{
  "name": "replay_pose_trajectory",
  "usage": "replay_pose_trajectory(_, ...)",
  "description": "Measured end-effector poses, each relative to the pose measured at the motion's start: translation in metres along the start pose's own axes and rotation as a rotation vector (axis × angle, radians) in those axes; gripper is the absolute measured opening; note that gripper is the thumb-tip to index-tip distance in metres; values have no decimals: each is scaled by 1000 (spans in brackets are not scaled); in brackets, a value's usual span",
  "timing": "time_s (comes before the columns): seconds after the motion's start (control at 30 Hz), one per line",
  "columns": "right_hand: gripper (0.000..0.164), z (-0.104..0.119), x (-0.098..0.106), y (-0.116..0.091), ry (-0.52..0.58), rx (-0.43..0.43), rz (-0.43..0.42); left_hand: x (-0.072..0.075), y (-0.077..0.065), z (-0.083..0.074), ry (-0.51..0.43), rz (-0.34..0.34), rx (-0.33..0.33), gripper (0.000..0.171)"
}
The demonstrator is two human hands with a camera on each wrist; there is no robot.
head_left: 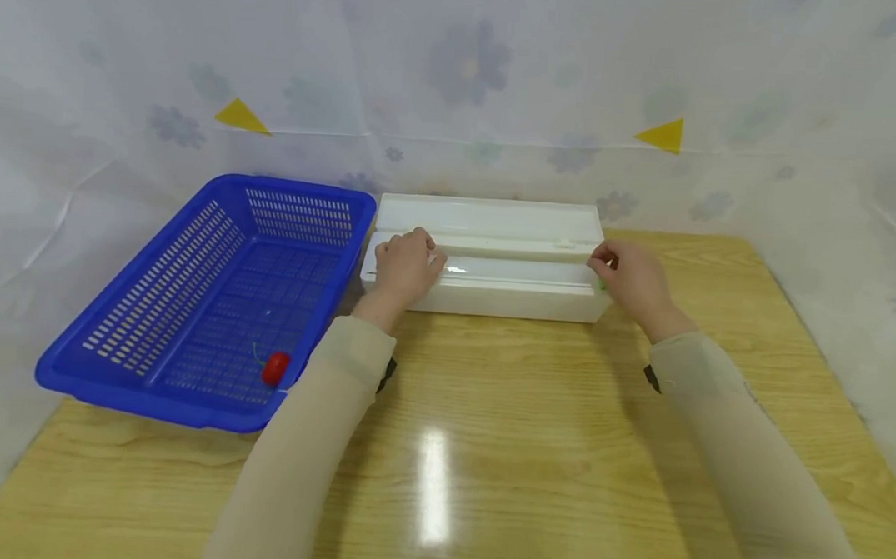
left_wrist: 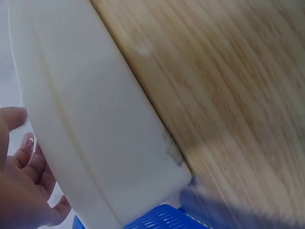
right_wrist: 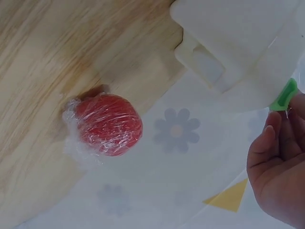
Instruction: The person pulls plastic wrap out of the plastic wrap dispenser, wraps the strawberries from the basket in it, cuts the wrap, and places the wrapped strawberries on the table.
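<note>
A long white cling film dispenser (head_left: 507, 300) stands at the back of the table, its lid (head_left: 488, 217) raised behind it. My left hand (head_left: 406, 269) rests on the dispenser's left end, fingers loosely bent. Clear film (left_wrist: 32, 145) shows by those fingertips in the left wrist view, with thumb and fingers apart. At the right end my right hand (head_left: 635, 283) pinches a small green slide cutter (right_wrist: 286, 95) between thumb and fingers. A red round thing wrapped in cling film (right_wrist: 109, 125) lies on the table near that end; the head view hides it behind the right hand.
A blue plastic basket (head_left: 128, 299) stands left of the dispenser, with a small red pepper-like thing with a green stem (head_left: 275, 369) in it. Flower-patterned white sheeting (head_left: 464, 80) hangs behind the wooden table (head_left: 523, 449), marked with two yellow triangles (head_left: 660, 136).
</note>
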State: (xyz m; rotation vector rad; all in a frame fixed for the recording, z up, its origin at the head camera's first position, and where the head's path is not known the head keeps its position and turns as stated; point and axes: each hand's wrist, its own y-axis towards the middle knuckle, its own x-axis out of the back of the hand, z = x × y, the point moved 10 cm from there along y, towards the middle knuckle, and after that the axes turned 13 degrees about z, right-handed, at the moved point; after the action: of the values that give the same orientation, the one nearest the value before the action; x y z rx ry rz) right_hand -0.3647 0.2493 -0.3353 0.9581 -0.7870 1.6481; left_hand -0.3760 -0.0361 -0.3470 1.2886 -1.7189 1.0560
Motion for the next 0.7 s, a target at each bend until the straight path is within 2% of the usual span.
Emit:
replay_pose_trajectory(0.13, 21, 2, 4, 0, -3, -13, -26, 5, -1, 4, 30, -21, 7, 26)
replay_pose_trajectory(0.23, 24, 2, 5, 2, -12, -23, -40, 11, -2, 5, 85, -51, 26, 31)
replay_pose_trajectory(0.37, 25, 1, 6, 4, -23, -29, -44, 17, -2, 6, 151, -57, 64, 29)
replay_pose_trajectory(0.53, 24, 1, 7, 4, -17, -49, -44, 26, -6, 13, 120, -92, 109, 28)
replay_pose_trajectory(0.7, 26, 0, 7, 4, 15, -83, -35, 31, -8, 16, 52, -128, 89, 27)
